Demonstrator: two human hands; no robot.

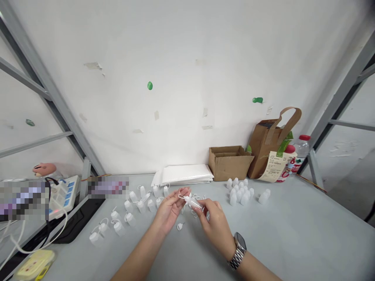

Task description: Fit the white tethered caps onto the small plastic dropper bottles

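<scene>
A small translucent bottle (193, 202) with a white ring strap is held tilted between my hands. My right hand (213, 220), with a watch on its wrist, pinches the bottle's body. At the bottle's top end is my left hand (170, 210), its fingers closed around the cap and strap. Behind the hands, several white ring straps (199, 197) lie in a pile, partly hidden. A loose white cap (180, 226) rests on the table just below. Several small bottles with straps (130, 218) stand to the left, and several without straps (244, 197) stand to the right.
Against the wall are white envelopes (187, 173), an open cardboard box (231, 166), a brown paper bag (260, 150) and a red-capped plastic bottle (301, 150). A power strip (70, 195), white cables, a black mat (77, 220) and a yellow case (36, 265) occupy the left side.
</scene>
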